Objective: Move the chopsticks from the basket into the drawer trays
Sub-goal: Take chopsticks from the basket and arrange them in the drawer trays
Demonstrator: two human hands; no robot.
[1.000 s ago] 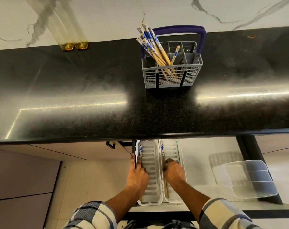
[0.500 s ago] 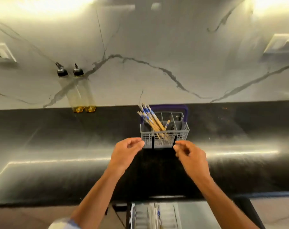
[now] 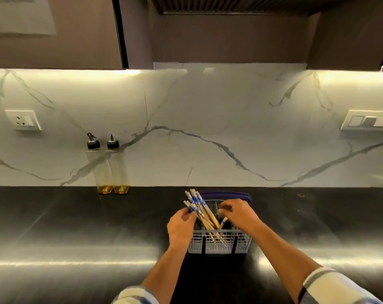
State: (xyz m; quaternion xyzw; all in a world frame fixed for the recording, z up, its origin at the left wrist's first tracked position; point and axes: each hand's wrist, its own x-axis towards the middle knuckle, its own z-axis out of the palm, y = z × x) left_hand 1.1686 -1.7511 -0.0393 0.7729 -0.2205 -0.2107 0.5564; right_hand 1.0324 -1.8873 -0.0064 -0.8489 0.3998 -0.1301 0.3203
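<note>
A grey slotted basket (image 3: 217,244) with a purple handle (image 3: 225,195) stands on the black counter. Several wooden chopsticks (image 3: 202,210) with blue-and-white patterned tops lean to the left in it. My left hand (image 3: 180,229) is at the basket's left side, its fingertips pinched on the top of one chopstick. My right hand (image 3: 240,213) reaches over the basket's right half, fingers curled close together at a chopstick top there; the hand hides that compartment. The drawer and its trays are out of view.
Two tall clear oil bottles (image 3: 110,167) with black spouts stand against the marble backsplash, left of the basket. The glossy black counter (image 3: 76,238) stretches to both sides. A wall socket (image 3: 23,119) and a switch panel (image 3: 370,122) sit on the backsplash.
Both hands came up from the drawer trays to the counter and have reached the basket. The view tilted up, so the drawer dropped out of sight.
</note>
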